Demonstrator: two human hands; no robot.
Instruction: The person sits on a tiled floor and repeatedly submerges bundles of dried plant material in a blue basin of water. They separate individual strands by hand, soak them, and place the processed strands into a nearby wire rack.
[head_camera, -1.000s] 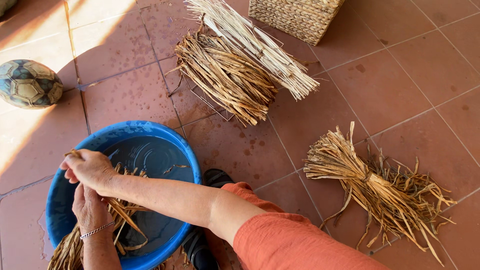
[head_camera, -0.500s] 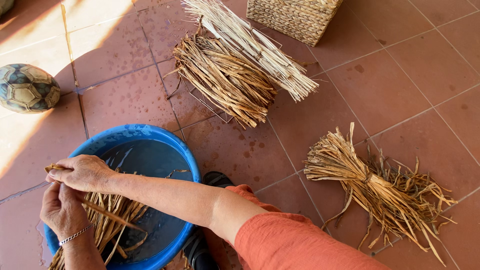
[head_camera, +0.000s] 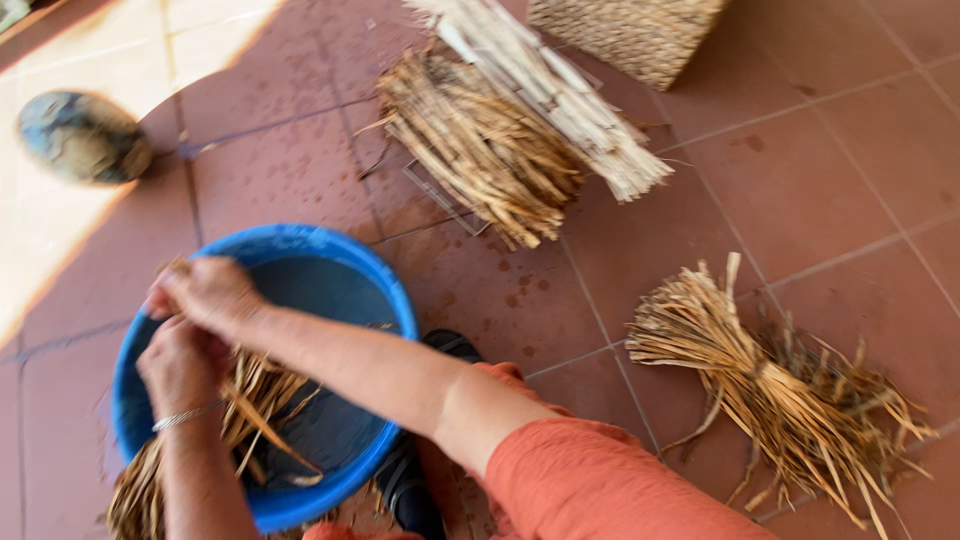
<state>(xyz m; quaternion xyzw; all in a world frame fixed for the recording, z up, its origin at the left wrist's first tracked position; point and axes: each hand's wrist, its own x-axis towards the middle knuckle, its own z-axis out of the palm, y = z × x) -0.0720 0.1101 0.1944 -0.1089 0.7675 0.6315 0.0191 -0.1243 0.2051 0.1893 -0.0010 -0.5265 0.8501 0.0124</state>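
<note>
Both hands are over the round blue plastic basin (head_camera: 395, 300), working a bunch of long dried straw-coloured reeds (head_camera: 255, 395). The left hand (head_camera: 180, 365), with a thin silver bracelet at the wrist, is closed around the bunch; just above it the right hand (head_camera: 205, 290) is pinched shut on the upper ends of the same strands. Below the grip the reeds fan down into the basin and spill over its near rim. A black shoe (head_camera: 410, 480) sits just beside the basin on the wet terracotta tile floor (head_camera: 800, 170). Well away from the grip lie a tied sheaf of reeds (head_camera: 770, 390), a larger heap of reed bundles (head_camera: 500, 140), a woven basket (head_camera: 630, 35) and a worn ball (head_camera: 85, 135). I'd worry that loose strands could slip from the grip, or that brittle reeds might snap if bent sharply.
</note>
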